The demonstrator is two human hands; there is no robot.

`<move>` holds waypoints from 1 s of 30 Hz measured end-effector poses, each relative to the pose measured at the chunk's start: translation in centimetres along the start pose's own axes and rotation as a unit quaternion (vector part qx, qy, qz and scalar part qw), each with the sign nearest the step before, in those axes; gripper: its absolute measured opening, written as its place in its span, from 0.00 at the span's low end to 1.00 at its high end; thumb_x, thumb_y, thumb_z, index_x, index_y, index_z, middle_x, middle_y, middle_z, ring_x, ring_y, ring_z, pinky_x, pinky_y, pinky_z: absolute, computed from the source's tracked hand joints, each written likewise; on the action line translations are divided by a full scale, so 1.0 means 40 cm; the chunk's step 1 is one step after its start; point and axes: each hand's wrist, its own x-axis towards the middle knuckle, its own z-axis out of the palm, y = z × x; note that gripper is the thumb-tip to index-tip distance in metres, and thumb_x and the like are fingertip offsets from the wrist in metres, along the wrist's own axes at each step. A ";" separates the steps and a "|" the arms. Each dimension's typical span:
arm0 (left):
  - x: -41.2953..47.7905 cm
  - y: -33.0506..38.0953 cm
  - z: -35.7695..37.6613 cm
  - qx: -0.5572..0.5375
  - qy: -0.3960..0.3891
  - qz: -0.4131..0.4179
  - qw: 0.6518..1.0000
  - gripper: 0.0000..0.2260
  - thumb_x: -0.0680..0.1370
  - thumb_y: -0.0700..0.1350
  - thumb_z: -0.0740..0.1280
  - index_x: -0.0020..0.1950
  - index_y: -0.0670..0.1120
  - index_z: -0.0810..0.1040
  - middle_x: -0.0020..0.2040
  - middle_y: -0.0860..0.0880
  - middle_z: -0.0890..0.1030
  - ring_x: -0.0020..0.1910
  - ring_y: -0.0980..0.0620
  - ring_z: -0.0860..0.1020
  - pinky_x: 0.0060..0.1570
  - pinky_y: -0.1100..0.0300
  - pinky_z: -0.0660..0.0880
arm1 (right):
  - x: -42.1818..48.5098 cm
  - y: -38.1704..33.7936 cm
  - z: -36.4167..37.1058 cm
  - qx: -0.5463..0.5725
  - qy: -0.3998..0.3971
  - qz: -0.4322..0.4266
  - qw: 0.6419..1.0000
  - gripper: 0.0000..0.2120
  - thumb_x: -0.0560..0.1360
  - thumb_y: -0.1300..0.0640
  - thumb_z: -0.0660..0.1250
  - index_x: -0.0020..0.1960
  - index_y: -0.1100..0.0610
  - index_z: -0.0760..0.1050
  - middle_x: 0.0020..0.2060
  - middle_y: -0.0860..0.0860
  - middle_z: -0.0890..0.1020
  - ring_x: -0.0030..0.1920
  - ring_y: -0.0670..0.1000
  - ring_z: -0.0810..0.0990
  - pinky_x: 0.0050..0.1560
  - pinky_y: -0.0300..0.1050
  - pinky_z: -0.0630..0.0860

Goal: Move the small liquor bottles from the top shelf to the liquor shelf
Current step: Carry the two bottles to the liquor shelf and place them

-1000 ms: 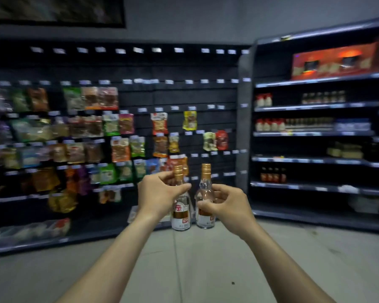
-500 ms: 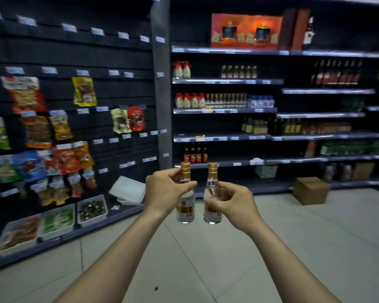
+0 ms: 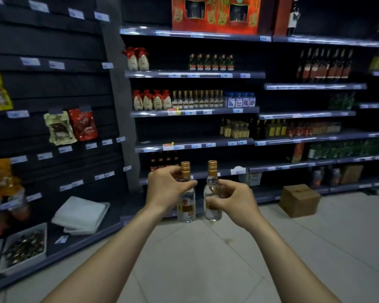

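Item 1: your left hand (image 3: 165, 189), wrapped around the shoulder of a small clear glass liquor bottle with a gold screw cap and a white, gold and red label (image 3: 186, 202). The bottle is upright, held out in front of you above the pale tiled floor (image 3: 206, 263).

Item 2: your right hand (image 3: 234, 201), fingers and thumb closed around the body of a second small clear glass bottle with a gold cap (image 3: 212, 193). It is upright, just beside the first and not touching it.

Item 3: dark metal liquor shelving unit (image 3: 195, 112) straight ahead of you, well beyond both bottles. On its middle shelf stands a row of similar small gold-capped clear bottles (image 3: 197, 99), flanked on the left by cream ceramic flasks with red cloth tops (image 3: 151, 100) and on the right by blue-capped bottles with blue-and-white labels (image 3: 240, 100). On the shelf above stands a row of small green bottles (image 3: 211, 62). On the top shelf sits a red and gold gift box (image 3: 214, 15).

Item 4: brown cardboard box (image 3: 299, 200) on the floor at the foot of the shelving, to your right.

Item 5: dark slatted wall (image 3: 53, 88) to your left, hung with snack packets; a red foil packet (image 3: 83, 124) hangs beside a cream one (image 3: 58, 129).
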 end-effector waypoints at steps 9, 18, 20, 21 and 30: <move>0.493 -0.175 0.329 -0.009 0.033 -0.041 0.999 0.11 0.64 0.52 0.83 0.43 0.55 0.86 0.37 0.63 0.85 0.38 0.64 0.83 0.40 0.61 0.82 | 0.557 0.243 -0.123 0.005 -0.022 0.006 1.000 0.16 0.67 0.57 0.83 0.46 0.39 0.83 0.42 0.42 0.89 0.45 0.42 0.87 0.45 0.34 0.81; 1.047 -0.453 0.620 -0.029 0.057 -0.063 0.996 0.12 0.63 0.53 0.83 0.41 0.57 0.85 0.38 0.63 0.85 0.39 0.65 0.82 0.40 0.64 0.80 | 1.213 0.529 -0.122 -0.013 -0.018 0.010 1.000 0.21 0.66 0.53 0.84 0.57 0.46 0.84 0.45 0.43 0.89 0.49 0.42 0.87 0.55 0.47 0.84; 1.177 -0.491 0.661 -0.019 0.057 -0.062 0.996 0.12 0.63 0.54 0.83 0.40 0.59 0.84 0.37 0.65 0.84 0.38 0.66 0.82 0.37 0.71 0.77 | 1.356 0.568 -0.124 -0.022 -0.013 0.014 1.000 0.29 0.65 0.53 0.84 0.65 0.54 0.82 0.48 0.44 0.88 0.51 0.41 0.86 0.57 0.47 0.83; 1.240 -0.505 0.680 -0.013 0.060 -0.059 0.996 0.12 0.63 0.54 0.83 0.39 0.61 0.82 0.35 0.67 0.83 0.38 0.68 0.81 0.37 0.73 0.75 | 1.422 0.583 -0.127 -0.019 -0.009 0.016 1.000 0.32 0.65 0.54 0.85 0.67 0.56 0.80 0.49 0.43 0.88 0.51 0.39 0.85 0.58 0.45 0.83; 1.740 -0.627 0.845 -0.007 0.095 -0.063 0.993 0.10 0.63 0.53 0.83 0.36 0.58 0.83 0.35 0.66 0.83 0.37 0.68 0.81 0.35 0.75 0.74 | 1.951 0.716 -0.147 0.000 -0.001 0.011 1.000 0.32 0.65 0.58 0.85 0.67 0.61 0.80 0.55 0.50 0.87 0.54 0.43 0.86 0.58 0.44 0.82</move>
